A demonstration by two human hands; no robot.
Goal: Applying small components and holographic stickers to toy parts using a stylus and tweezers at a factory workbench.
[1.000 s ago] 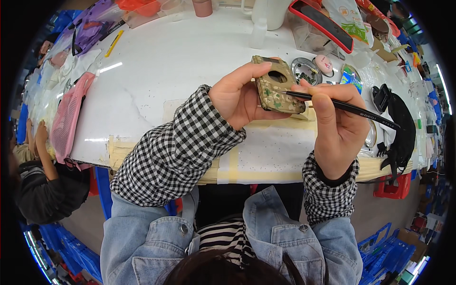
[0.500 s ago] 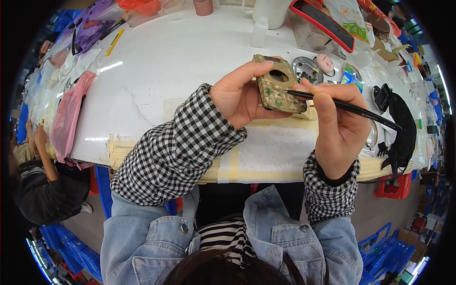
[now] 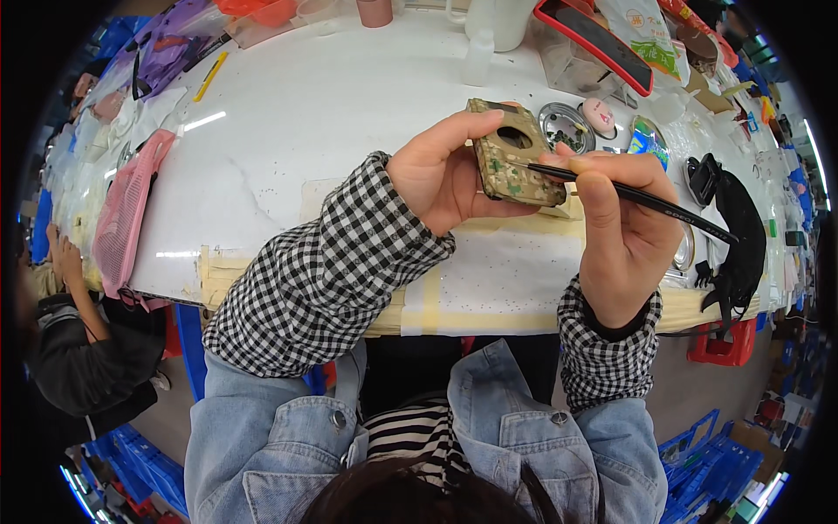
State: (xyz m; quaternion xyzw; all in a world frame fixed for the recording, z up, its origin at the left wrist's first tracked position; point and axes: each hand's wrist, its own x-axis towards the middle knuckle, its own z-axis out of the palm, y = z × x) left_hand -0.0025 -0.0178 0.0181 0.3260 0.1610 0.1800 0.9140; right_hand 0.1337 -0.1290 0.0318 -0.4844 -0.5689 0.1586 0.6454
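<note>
My left hand (image 3: 445, 170) is wrapped round a camouflage-patterned case (image 3: 517, 175), a small box with a round opening in its upper face. It is held tilted above the table. In my right hand (image 3: 620, 218) is a slim black tool (image 3: 655, 198) with a fine pale tip, gripped like a pen. That tip meets the face of the case below the opening; whether it is tweezers or a pick I cannot make out. Just behind the case lies a round clear dish (image 3: 567, 127) with small dark pieces in it.
White paper (image 3: 497, 284) dotted with specks is taped along the front edge. A pink rounded item (image 3: 598, 116), a red-framed phone (image 3: 598, 45) and a white bottle (image 3: 478, 57) stand behind. At left are a pink mesh pouch (image 3: 131, 205) and another person's arm (image 3: 83, 293).
The tool's tip has shifted slightly to the left across the case's face. Both of my hands stay almost in place. The other person's hand at the left has moved a little.
</note>
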